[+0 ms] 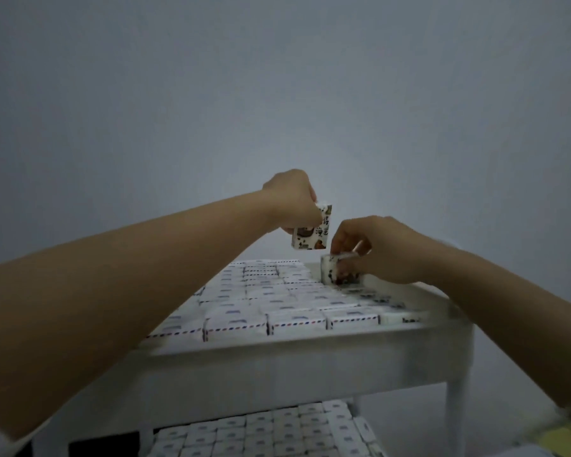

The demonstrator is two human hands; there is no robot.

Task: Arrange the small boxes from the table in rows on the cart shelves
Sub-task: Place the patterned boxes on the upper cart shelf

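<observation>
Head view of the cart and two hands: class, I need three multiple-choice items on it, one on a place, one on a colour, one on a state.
1. Where is the box in the left hand?
A. In the air above the top shelf
B. On the lower shelf
C. On the floor

2. What colour is the cart?
A. Black
B. White
C. Red

3. What is the right hand doing?
A. Hanging free with nothing in it
B. Holding a cup
C. Holding a box down at the far right of the top shelf

Answers:
1. A, the box hangs clear of the rows beneath it.
2. B, its frame and leg show white.
3. C, its fingers close on a second box resting on the shelf.
</observation>
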